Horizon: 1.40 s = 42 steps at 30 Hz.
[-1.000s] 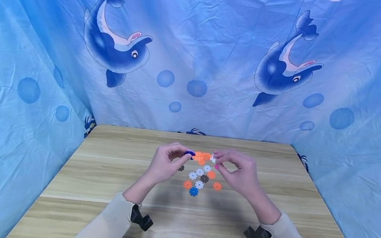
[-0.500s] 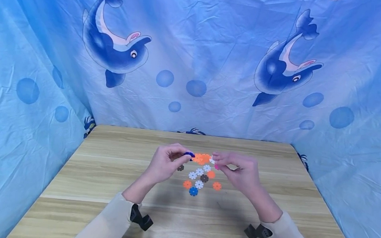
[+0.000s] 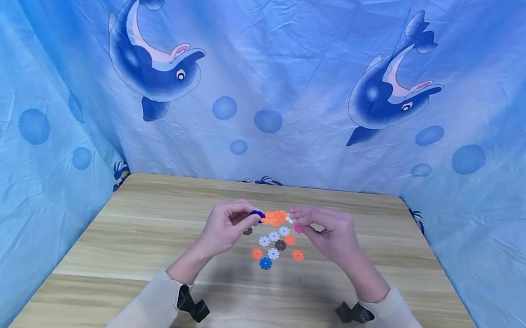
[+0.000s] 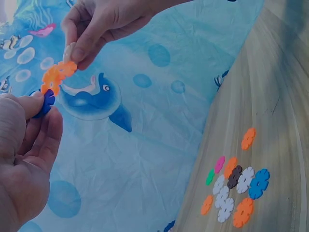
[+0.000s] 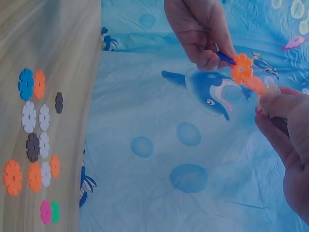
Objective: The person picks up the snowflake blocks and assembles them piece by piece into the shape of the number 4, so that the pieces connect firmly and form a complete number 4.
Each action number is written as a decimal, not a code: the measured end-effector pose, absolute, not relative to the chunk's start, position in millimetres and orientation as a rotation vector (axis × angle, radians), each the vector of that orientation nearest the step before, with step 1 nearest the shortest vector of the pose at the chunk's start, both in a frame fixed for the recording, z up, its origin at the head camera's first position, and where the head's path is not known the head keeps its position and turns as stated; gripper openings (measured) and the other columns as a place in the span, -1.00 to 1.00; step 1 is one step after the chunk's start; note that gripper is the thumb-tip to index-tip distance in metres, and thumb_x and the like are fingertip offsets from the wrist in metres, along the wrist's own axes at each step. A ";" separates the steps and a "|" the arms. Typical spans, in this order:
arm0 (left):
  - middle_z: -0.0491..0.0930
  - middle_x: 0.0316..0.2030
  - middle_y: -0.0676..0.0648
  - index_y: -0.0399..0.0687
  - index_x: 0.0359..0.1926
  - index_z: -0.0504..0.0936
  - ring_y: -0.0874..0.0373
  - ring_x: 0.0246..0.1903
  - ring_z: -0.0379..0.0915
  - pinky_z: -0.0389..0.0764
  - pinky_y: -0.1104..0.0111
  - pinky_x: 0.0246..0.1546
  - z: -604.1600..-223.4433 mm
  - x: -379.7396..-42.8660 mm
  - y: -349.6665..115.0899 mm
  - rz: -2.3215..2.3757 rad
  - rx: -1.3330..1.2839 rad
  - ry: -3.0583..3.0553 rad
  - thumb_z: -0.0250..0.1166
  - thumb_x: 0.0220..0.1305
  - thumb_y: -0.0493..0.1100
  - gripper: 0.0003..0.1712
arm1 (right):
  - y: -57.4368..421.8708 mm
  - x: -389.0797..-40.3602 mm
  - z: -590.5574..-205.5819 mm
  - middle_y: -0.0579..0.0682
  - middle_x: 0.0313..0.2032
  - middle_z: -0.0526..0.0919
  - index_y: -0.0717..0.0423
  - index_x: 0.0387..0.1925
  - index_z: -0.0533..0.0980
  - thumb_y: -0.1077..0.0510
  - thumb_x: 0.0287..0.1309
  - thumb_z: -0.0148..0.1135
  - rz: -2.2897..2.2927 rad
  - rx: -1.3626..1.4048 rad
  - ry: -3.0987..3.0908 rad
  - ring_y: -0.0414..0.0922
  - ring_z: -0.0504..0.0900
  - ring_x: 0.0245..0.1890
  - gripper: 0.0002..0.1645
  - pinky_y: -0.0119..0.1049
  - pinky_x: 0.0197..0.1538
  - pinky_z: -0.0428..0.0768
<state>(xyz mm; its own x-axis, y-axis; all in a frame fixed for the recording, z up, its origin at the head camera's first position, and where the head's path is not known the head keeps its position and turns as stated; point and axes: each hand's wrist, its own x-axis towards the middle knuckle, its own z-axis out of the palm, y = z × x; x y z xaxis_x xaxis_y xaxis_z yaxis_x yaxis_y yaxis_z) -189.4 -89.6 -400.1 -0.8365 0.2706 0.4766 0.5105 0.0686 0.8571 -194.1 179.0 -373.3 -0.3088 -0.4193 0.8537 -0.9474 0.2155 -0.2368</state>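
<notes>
Left hand pinches a dark blue notched plastic disc; right hand pinches a white plastic disc, mostly hidden by its fingertips. Between these, held above the wood-grained table, spans a chain of orange flower-shaped discs, too overlapped to count. On the table lie loose notched discs in orange, white, brown, blue, pink and green, some partly hidden in the head view. Behind the table hangs creased blue dolphin-print cloth.

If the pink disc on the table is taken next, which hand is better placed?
Probably the right hand: in the head view, the pink disc shows beside it, farther from the left hand. However, both hands are occupied.
</notes>
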 end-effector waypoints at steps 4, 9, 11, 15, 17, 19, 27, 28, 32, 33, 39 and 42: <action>0.76 -0.23 -0.27 -0.29 -0.15 0.81 0.30 -0.42 0.65 0.72 0.46 -0.43 -399.7 -188.2 -88.5 -1.861 -0.773 -2.161 0.39 0.42 -0.35 -0.90 | 179.8 -193.1 -373.5 0.20 -0.28 0.86 0.14 -0.39 0.72 0.29 0.31 0.46 1.009 1.274 -1.823 0.12 0.88 -0.23 -0.88 -0.43 -0.25 0.79; 0.75 -0.24 -0.27 -0.29 -0.15 0.82 0.29 -0.43 0.62 0.67 0.48 -0.47 -400.5 -187.9 -88.4 -1.860 -0.778 -2.168 0.39 0.42 -0.35 -0.90 | 180.5 -190.2 -371.3 0.19 -0.30 0.87 0.15 -0.37 0.74 0.44 0.13 0.53 0.982 1.296 -1.808 0.12 0.88 -0.24 -0.83 -0.39 -0.19 0.80; 0.75 -0.24 -0.28 -0.29 -0.15 0.82 0.28 -0.41 0.63 0.62 0.50 -0.50 -400.0 -187.7 -88.1 -1.853 -0.787 -2.168 0.38 0.42 -0.35 -0.90 | 179.9 -189.4 -370.3 0.18 -0.30 0.87 0.15 -0.37 0.74 0.32 0.27 0.48 0.974 1.306 -1.801 0.12 0.88 -0.25 -0.91 -0.39 -0.18 0.81; 0.75 -0.23 -0.24 -0.26 -0.14 0.82 0.25 -0.39 0.63 0.65 0.53 -0.44 -397.1 -186.4 -87.4 -1.823 -0.787 -2.171 0.40 0.42 -0.34 -0.90 | 178.3 -190.6 -371.0 0.17 -0.31 0.87 0.16 -0.39 0.74 0.09 0.46 0.33 0.965 1.307 -1.766 0.11 0.88 -0.27 -0.71 -0.36 -0.13 0.81; 0.74 -0.21 -0.24 -0.26 -0.13 0.81 0.21 -0.36 0.64 0.72 0.51 -0.34 -396.0 -185.8 -86.5 -1.819 -0.812 -2.153 0.39 0.42 -0.35 -0.90 | 178.7 -191.7 -372.5 0.16 -0.31 0.87 0.15 -0.39 0.75 0.13 0.41 0.39 0.964 1.293 -1.753 0.09 0.88 -0.27 -0.76 -0.36 -0.09 0.81; 0.71 -0.17 -0.27 -0.31 -0.10 0.78 0.19 -0.29 0.67 0.78 0.46 -0.18 -395.8 -185.8 -84.8 -1.853 -0.865 -2.107 0.37 0.41 -0.40 -0.89 | 179.3 -192.6 -374.7 0.14 -0.31 0.87 0.15 -0.38 0.76 0.23 0.29 0.50 0.983 1.283 -1.735 0.09 0.88 -0.25 -0.89 -0.36 -0.03 0.80; 0.70 0.02 -0.28 -0.23 0.08 0.73 0.19 -0.04 0.68 0.77 0.48 -0.19 -397.8 -181.9 -69.1 -1.851 -1.003 -2.052 0.50 0.23 -0.41 -0.62 | 174.1 -196.0 -383.9 0.14 -0.31 0.86 0.21 -0.38 0.77 0.28 0.29 0.47 1.058 1.304 -1.678 0.08 0.88 -0.20 -0.89 -0.38 0.07 0.78; 0.72 0.00 -0.25 -0.19 0.06 0.75 0.19 -0.07 0.69 0.76 0.49 -0.24 -398.1 -181.6 -67.0 -1.821 -0.990 -2.068 0.52 0.24 -0.37 -0.64 | 172.2 -196.5 -384.9 0.15 -0.31 0.85 0.21 -0.38 0.77 0.26 0.33 0.45 1.064 1.313 -1.668 0.09 0.88 -0.20 -0.86 -0.37 0.08 0.78; 0.79 -0.12 -0.14 -0.10 -0.05 0.80 0.24 -0.27 0.69 0.71 0.46 -0.48 -397.5 -180.7 -61.9 -1.727 -0.889 -2.118 0.52 0.29 -0.30 -0.78 | 166.7 -197.3 -388.0 0.16 -0.29 0.85 0.22 -0.34 0.77 0.28 0.31 0.45 1.069 1.323 -1.661 0.11 0.87 -0.20 -0.91 -0.36 0.09 0.78; 0.80 -0.14 -0.13 -0.10 -0.08 0.81 0.25 -0.33 0.67 0.71 0.45 -0.49 -397.4 -180.5 -61.7 -1.720 -0.865 -2.123 0.51 0.29 -0.31 -0.81 | 166.5 -197.2 -388.5 0.16 -0.27 0.85 0.21 -0.30 0.77 0.29 0.29 0.46 1.057 1.309 -1.675 0.11 0.87 -0.19 -0.95 -0.36 0.10 0.77; 0.79 -0.20 -0.13 -0.11 -0.13 0.81 0.23 -0.40 0.62 0.70 0.39 -0.50 -394.7 -179.3 -66.3 -1.669 -0.828 -2.107 0.46 0.29 -0.36 -0.84 | 178.2 -196.1 -392.0 0.09 -0.10 0.86 0.11 -0.06 0.77 0.30 0.08 0.57 0.960 1.099 -1.910 0.05 0.85 -0.09 -0.66 -0.51 0.20 0.69; 0.79 -0.18 -0.11 -0.10 -0.13 0.81 0.19 -0.29 0.69 0.79 0.37 -0.33 -393.8 -178.8 -70.0 -1.668 -0.827 -2.101 0.44 0.29 -0.38 -0.83 | 186.5 -197.5 -397.1 0.05 -0.10 0.86 0.08 -0.07 0.78 0.32 0.00 0.62 0.944 1.003 -2.031 0.02 0.84 -0.09 -0.61 -0.51 0.15 0.71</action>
